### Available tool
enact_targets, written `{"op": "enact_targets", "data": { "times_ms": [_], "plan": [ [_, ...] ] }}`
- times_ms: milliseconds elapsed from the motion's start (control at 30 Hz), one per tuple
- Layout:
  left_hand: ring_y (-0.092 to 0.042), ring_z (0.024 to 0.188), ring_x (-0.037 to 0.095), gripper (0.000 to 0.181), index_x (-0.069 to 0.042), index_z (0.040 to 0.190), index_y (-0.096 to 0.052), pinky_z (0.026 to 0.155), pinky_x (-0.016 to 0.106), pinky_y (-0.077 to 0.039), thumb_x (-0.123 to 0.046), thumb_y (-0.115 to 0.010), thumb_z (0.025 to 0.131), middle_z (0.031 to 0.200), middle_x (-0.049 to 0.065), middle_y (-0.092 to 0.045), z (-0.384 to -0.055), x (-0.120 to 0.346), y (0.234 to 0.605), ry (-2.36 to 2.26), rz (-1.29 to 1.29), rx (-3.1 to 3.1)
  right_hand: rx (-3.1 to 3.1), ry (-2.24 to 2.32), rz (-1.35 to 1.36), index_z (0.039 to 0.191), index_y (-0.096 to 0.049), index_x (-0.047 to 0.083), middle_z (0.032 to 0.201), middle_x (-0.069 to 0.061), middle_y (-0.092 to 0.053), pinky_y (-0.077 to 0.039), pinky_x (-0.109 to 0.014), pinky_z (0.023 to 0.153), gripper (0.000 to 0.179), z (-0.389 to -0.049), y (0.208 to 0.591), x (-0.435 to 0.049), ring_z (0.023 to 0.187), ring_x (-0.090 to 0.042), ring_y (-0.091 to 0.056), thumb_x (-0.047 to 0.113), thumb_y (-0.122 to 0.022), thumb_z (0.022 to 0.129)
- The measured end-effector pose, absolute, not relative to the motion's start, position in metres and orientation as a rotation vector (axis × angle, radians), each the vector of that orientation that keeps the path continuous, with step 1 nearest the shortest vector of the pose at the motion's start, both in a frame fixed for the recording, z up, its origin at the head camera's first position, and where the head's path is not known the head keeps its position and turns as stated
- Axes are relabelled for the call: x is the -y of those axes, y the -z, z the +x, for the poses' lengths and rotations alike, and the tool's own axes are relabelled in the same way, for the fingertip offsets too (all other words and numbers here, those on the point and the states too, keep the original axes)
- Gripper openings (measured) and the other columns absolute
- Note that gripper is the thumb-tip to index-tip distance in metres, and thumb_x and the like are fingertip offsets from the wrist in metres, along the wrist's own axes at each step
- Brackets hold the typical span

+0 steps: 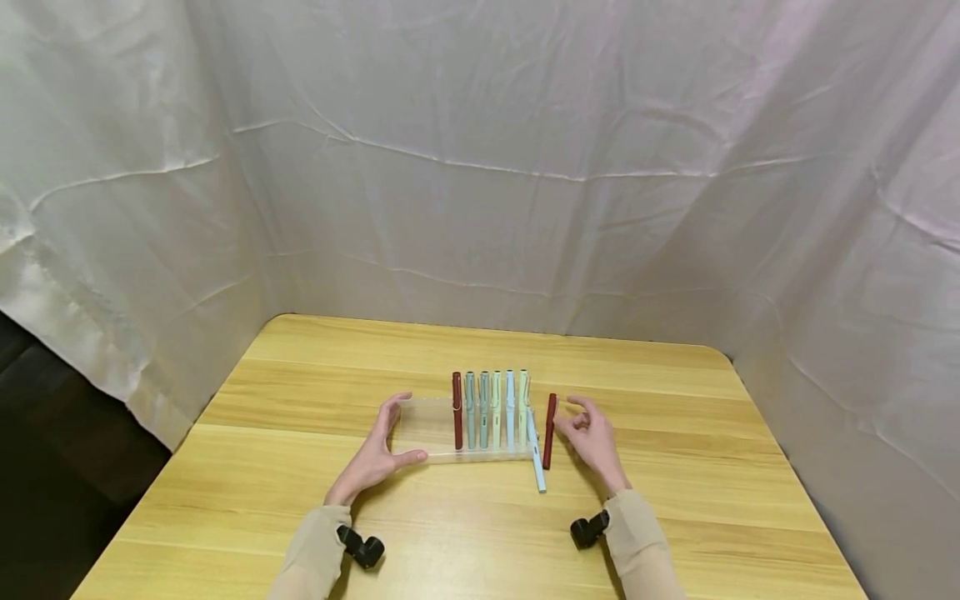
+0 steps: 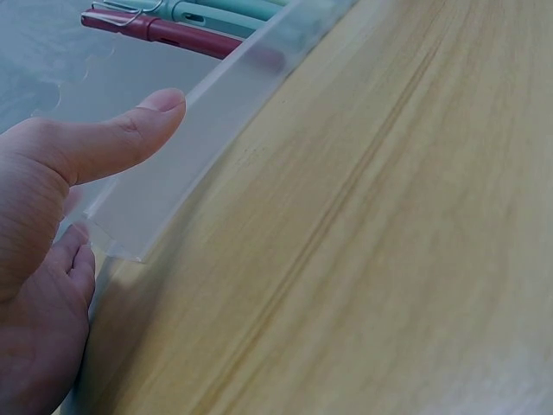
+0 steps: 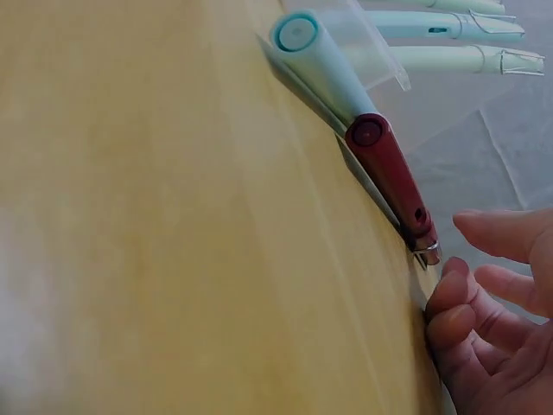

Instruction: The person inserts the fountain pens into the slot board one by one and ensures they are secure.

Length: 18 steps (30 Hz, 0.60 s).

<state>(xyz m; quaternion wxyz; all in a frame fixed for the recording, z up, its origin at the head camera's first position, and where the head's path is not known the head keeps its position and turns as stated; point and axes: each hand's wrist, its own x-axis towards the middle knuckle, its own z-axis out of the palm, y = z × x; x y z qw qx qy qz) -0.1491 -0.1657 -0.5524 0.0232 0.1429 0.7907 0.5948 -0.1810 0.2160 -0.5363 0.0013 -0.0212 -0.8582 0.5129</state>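
A translucent plastic pen rack (image 1: 427,427) lies on the table, with several capped pens side by side on its right part. Leftmost among them is a dark red pen (image 1: 457,412); teal, pale green and light blue pens follow. My left hand (image 1: 377,454) holds the rack's left end, thumb (image 2: 130,138) at the front edge and fingers at the back. Against the rack's right end a light blue pen (image 1: 536,454) lies slanted. Another dark red pen (image 3: 389,173) lies beside it on the table. My right hand (image 1: 591,437) is just right of this red pen, thumb and fingertips apart, gripping nothing.
The wooden table (image 1: 712,467) extends around both hands. Pale cloth curtains (image 1: 480,167) hang behind it and at both sides. Black wrist cameras (image 1: 362,547) are strapped to both forearms.
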Motion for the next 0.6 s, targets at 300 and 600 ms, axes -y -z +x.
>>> {"op": "enact_targets", "data": {
  "times_ms": [300,600],
  "plan": [
    [-0.008,0.155,0.048,0.103,-0.018,0.157,-0.02,0.127,0.063,-0.006,-0.016,-0.086,0.078,0.168,0.018,-0.014,-0.1493,0.1654,0.5527,-1.843,0.465,-2.461,2.78,-1.465,-0.027,0.143,-0.05,0.003,0.087,-0.013,-0.072,-0.047,-0.022,0.059,0.059,-0.1863,0.5388,-0.2136,0.065,-0.01,-0.056,0.023,-0.073,0.093],
    [-0.007,0.155,0.047,0.102,-0.019,0.157,-0.02,0.127,0.063,-0.006,-0.016,-0.086,0.078,0.168,0.018,-0.013,-0.1491,0.1653,0.5527,-1.844,0.455,-2.455,2.856,-1.431,-0.025,0.144,-0.048,0.003,0.081,-0.006,-0.066,-0.045,-0.024,0.065,0.067,-0.1859,0.5341,-0.2136,0.066,-0.012,-0.054,0.021,-0.078,0.087]
  ]
}}
